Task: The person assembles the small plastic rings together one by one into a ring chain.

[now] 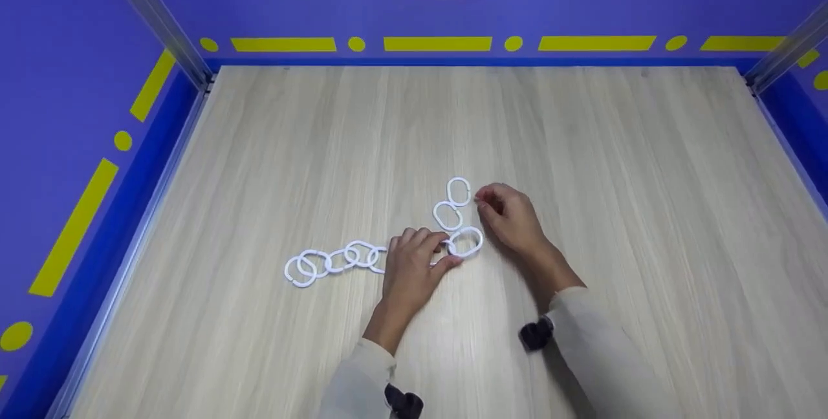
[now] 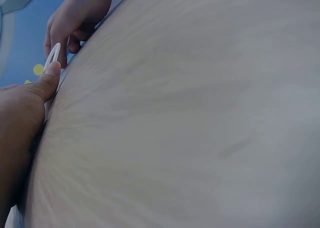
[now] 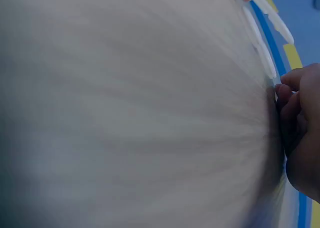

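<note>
A chain of several white plastic links point(image 1: 347, 268) stretches leftward over the table from under my left hand point(image 1: 414, 264). Between thumb and fingers, that hand pinches the chain near its right end, where an oval link point(image 1: 480, 238) sticks out. The same link point(image 2: 56, 50) stands tilted up past the thumb in the left wrist view. Two loose-looking white links, a nearer one point(image 1: 435, 215) and a farther one point(image 1: 449, 189), lie just beyond it, overlapping. My right hand point(image 1: 514, 218) rests beside the farther link, fingers loosely bent, fingertips right at its edge. My left palm hides part of the chain.
The pale wood-grain table point(image 1: 621, 167) is bounded at the back by a blue panel point(image 1: 453, 18) with yellow marks, and at the left by another panel point(image 1: 58, 83). Black wrist cameras, left point(image 1: 404, 401) and right point(image 1: 535, 335), sit at the sleeves.
</note>
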The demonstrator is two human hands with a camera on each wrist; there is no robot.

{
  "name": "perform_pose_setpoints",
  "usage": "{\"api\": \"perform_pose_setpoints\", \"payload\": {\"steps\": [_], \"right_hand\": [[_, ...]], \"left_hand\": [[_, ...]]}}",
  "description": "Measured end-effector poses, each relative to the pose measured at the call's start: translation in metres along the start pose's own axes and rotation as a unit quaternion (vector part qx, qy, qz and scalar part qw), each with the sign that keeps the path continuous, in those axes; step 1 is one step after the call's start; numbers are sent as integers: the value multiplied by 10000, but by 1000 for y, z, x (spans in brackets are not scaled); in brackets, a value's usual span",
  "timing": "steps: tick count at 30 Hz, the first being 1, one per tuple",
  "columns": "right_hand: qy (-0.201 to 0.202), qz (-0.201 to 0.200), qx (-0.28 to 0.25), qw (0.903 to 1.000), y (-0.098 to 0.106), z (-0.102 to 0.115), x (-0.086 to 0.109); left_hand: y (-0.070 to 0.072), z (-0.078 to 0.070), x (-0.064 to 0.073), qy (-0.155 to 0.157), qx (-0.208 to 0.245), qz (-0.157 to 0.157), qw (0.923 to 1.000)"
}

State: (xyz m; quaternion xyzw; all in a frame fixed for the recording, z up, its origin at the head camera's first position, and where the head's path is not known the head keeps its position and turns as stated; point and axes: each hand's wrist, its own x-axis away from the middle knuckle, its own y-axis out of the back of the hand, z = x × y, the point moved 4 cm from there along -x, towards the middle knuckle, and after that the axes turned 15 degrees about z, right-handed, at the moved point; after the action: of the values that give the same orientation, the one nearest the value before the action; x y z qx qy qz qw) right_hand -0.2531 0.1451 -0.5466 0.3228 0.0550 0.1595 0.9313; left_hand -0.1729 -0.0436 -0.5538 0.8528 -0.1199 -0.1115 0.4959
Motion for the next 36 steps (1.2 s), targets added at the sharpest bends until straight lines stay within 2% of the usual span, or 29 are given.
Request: {"api": "perform_pose_setpoints", "payload": {"steps": [5,11,17,19,20,21,23,24,26,28,30,33,36], "right_hand": [[-17,584,1064,9926,0,4,-12],[-88,1146,1634,9798,4,5,-21],[90,1860,2275,9558,3,11,-30],[132,1974,2300,9529,2,13,-33],[172,1966,2227,9547,2,13,-33],[233,1898,1966,9617,3,13,-33],[318,1785,983,9785,5,9,-34],[369,1731,442,9832,6,6,-34],[409,1665,-445,9842,8,4,-33],[287,1769,-661,9816,8,4,-34],[125,1991,-67,9799,5,10,-35],[-13,2341,949,9676,0,20,-37],[-84,2530,1300,9587,-3,24,-38]], "left_hand": [[-2,-1,0,5,-6,50,10000],[-4,-3,0,-22,-16,146,9999],[-3,-2,-2,-41,-31,150,9999],[-3,-1,-2,-63,-31,125,9999],[-3,-1,-2,-71,-22,117,9999],[-3,-1,-2,-88,-15,97,9999],[-4,-1,-2,-75,9,112,9999],[-4,-1,-3,-64,10,120,9999],[-3,-1,-3,-50,-9,134,9999],[-1,0,-4,-19,-35,159,9999],[0,1,-4,-21,-36,154,9999],[0,2,-3,-28,-19,132,9999],[-1,2,-1,-41,-22,110,9999]]}}
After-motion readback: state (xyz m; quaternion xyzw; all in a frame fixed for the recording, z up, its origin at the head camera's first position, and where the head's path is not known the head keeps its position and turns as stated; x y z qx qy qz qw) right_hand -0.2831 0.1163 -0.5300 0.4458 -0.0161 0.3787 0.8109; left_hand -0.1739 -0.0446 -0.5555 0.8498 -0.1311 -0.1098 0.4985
